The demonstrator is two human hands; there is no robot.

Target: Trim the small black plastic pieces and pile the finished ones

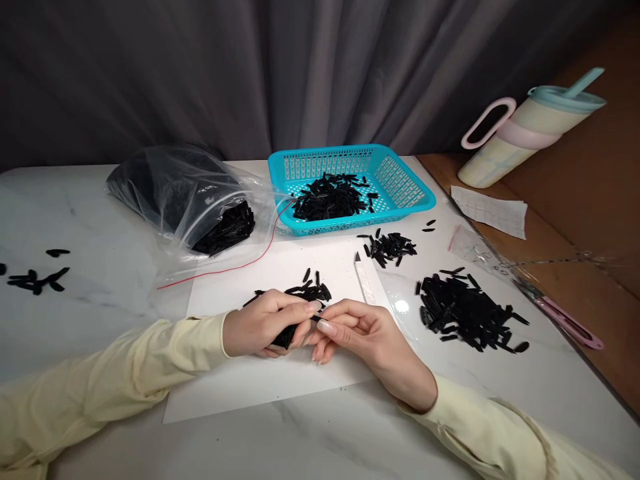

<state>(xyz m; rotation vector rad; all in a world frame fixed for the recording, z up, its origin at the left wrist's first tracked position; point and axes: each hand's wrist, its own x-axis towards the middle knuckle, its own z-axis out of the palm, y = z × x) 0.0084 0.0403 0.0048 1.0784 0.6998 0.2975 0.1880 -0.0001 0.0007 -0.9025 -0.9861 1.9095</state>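
Note:
Over a white sheet of paper (pixel 220 393), my two hands meet. My left hand (pixel 267 323) is closed around several black slivers (pixel 285 337), some showing below its fingers. A single thin black sliver (pixel 316 318) lies between both hands' fingertips, pinched by the thumb and forefinger of my right hand (pixel 373 337). Just behind the hands is a small heap of the same black slivers (pixel 315 290), partly covered by my left hand. To its right lies a white-handled craft knife (pixel 365 279) with a dark pointed tip. What the slivers are made of cannot be seen.
A blue basket (pixel 350 225) holding black slivers stands at the back. Left of it lies a clear zip bag (pixel 165 193) of slivers. Loose piles (pixel 467 310) lie right, others (pixel 37 281) far left. A pink-handled tool (pixel 570 323) and a tumbler (pixel 525 137) are at right.

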